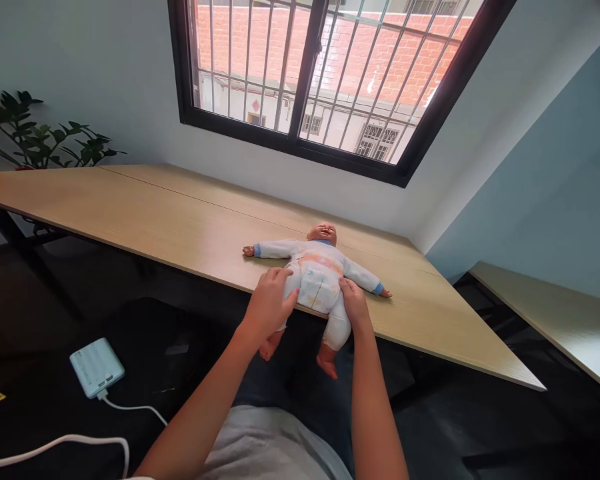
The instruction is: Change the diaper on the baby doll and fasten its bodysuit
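Observation:
A baby doll (315, 248) lies on its back at the table's front edge, head towards the window and arms spread. It wears a white suit with blue cuffs. A white diaper (319, 283) with an orange-pink waistband is around its hips. The doll's bare feet hang beyond the edge. My left hand (271, 303) is at the hip on the left of the picture, thumb and fingers apart. At the other hip, my right hand (354, 303) closes around the doll's side, its thumb by the diaper's edge; the remaining fingers are partly hidden.
The wooden table (155, 213) stands against the wall below a barred window (300, 80). A second table (555, 307) is at the right. A light-blue power bank (97, 367) with a white cable rests on a dark surface at lower left. A plant (45, 137) stands behind the table.

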The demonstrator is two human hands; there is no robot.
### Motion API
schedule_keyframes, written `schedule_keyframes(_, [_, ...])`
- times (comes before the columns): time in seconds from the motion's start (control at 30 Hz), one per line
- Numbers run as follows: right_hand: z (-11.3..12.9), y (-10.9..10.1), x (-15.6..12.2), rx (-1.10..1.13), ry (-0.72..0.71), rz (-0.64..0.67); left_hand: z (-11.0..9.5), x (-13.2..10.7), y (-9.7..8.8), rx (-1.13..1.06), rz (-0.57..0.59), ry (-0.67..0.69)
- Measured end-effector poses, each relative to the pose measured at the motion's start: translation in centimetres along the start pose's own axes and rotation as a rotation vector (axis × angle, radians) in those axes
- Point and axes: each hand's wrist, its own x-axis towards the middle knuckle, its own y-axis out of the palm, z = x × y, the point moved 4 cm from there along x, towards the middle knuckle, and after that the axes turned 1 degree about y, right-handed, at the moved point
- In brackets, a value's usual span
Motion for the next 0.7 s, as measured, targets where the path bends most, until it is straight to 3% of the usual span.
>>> schedule_keyframes(0.17, [-0.3,-0.3,0.1,-0.014,0.01,-0.027,3.2,2.2,2.4,0.063,0.088,-0.029])
schedule_keyframes(0.33, [-0.2,-0.6,-0.2,0.001,-0.005,-0.087,4.7,4.8,1.7,0.069,0.128,-0.053])
schedule_keyframes(0.43, [0.0,-0.8,-0.5,0.014,-0.019,-0.123,4.7,7.3,1.8,0.04,0.093,-0.011])
schedule_keyframes(0.5, [0.1,-0.8,-0.6,0.026,-0.032,-0.124,4.3,8.3,2.8,0.02,0.081,0.057])
schedule_keyframes(0.7, [-0.2,-0.8,-0.2,0.05,0.0,-0.101,3.7,8.9,6.2,-0.034,0.168,0.18])
